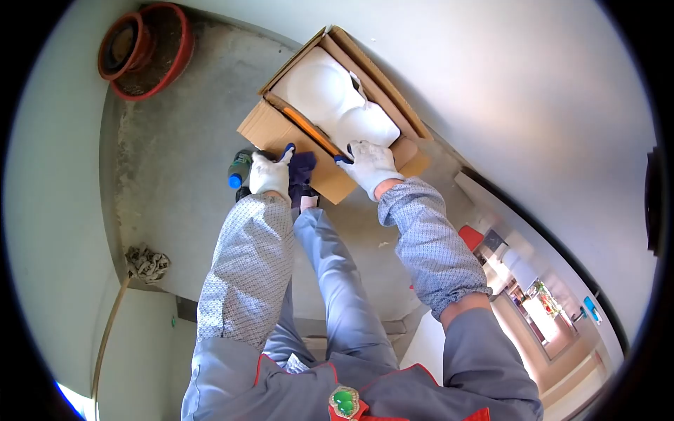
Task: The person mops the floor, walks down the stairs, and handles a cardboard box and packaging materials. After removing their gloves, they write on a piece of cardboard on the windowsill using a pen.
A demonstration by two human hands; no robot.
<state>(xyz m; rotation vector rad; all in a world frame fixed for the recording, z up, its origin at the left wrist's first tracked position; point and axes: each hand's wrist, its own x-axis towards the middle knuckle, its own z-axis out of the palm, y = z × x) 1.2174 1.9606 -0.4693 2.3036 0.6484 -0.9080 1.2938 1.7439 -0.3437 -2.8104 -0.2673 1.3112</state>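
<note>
My left hand (270,172), in a white work glove with blue fingertips, is beside a dark green bottle (241,167) with a blue cap. Its thumb sticks out apart from the other fingers, which are partly hidden. At the near side of an open cardboard box (415,121), my right hand (370,165), gloved the same way, has its fingers closed around the dark end of a long orange-and-dark stick (303,124). That stick lies along the box's near wall. Inside the box sits a white moulded foam piece (319,85) with rounded hollows.
Red basins (184,52) stand at the far left corner. A mop (147,264) leans on the left wall. A folded-out box flap (269,132) reaches toward my feet, above a dark shoe (302,168). White walls close in behind the box, and a doorway (540,309) opens at right.
</note>
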